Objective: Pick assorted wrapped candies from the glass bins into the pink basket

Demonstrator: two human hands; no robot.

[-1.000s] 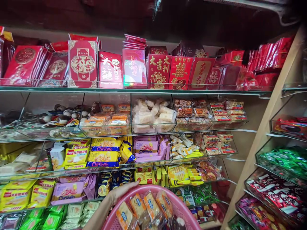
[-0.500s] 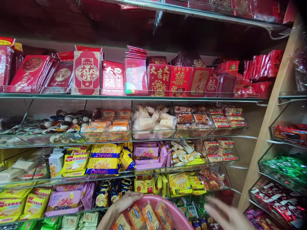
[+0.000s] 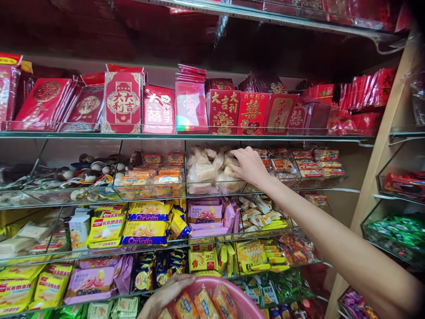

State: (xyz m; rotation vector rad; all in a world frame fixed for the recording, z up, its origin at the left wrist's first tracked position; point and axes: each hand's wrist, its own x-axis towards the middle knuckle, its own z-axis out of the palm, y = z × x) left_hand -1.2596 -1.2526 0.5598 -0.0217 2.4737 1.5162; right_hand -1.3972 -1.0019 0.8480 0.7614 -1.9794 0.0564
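Observation:
My left hand (image 3: 171, 290) grips the rim of a pink plastic basket (image 3: 244, 297) at the bottom of the view. In the basket lie several clear-wrapped biscuit snacks (image 3: 206, 303) with orange and blue labels. My right hand (image 3: 250, 166) reaches into a shelf compartment at the white wrapped snacks (image 3: 202, 172). Its fingers and thumb are apart over the right side of that pile, with nothing visibly held. Beside it on the right are clear-wrapped nut bars (image 3: 282, 165).
Red envelopes (image 3: 122, 102) stand along the glass shelf above. Clear dividers separate the snack compartments. Yellow Carvalfo packets (image 3: 144, 230) and purple packets (image 3: 206, 212) fill the row beneath. A wooden upright (image 3: 378, 146) stands at the right, with more sweets beyond it.
My right hand has moved up and left from beside the basket into the compartment of white wrapped snacks. My left hand still holds the basket, which has shifted slightly down.

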